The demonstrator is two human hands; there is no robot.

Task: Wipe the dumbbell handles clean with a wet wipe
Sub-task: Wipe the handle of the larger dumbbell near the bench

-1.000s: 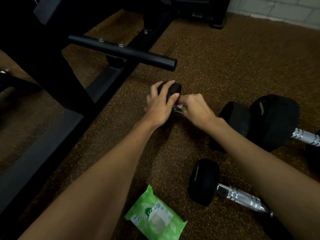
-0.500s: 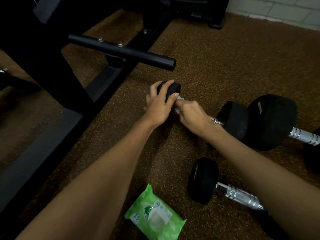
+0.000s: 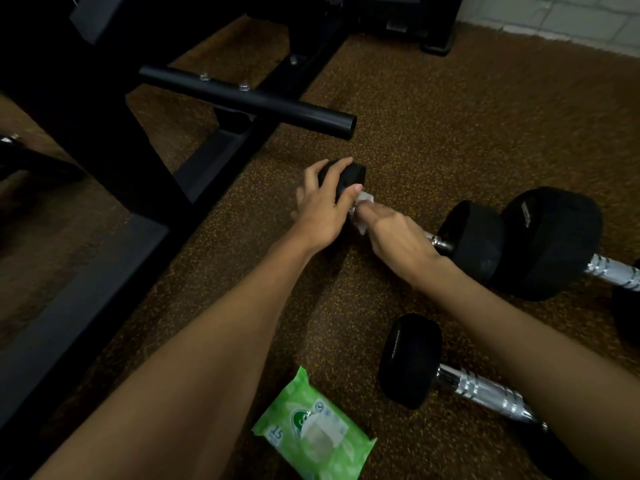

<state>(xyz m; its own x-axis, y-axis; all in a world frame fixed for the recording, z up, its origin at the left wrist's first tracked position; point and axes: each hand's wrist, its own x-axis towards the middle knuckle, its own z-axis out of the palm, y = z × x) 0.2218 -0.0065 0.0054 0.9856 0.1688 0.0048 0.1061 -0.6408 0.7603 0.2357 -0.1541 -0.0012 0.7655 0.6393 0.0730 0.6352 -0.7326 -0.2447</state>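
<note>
The right hand [image 3: 398, 237] has rolled round the handle [image 3: 439, 242] of the small dumbbell [image 3: 471, 242] over the last second. Its wrist has dropped toward the near side, so a short chrome stretch now shows beside the right head, where a second ago the wrist hid it. The fingers are curled round the bar with the white wet wipe [image 3: 363, 198] clamped under them, and the wipe now peeps out on both the far and near sides of the knuckles. The left hand [image 3: 322, 209] has stayed put, fingers curved over the far-left head [image 3: 349, 176] to stop the dumbbell rolling on the speckled floor [image 3: 450, 133]. This looks like a twisting scrub at the left end of the handle, with the right end probably still to be wiped. The near dumbbell [image 3: 410, 360], the large dumbbell [image 3: 550, 244] to the right and the green wipes pack [image 3: 315, 431] lie untouched.
</note>
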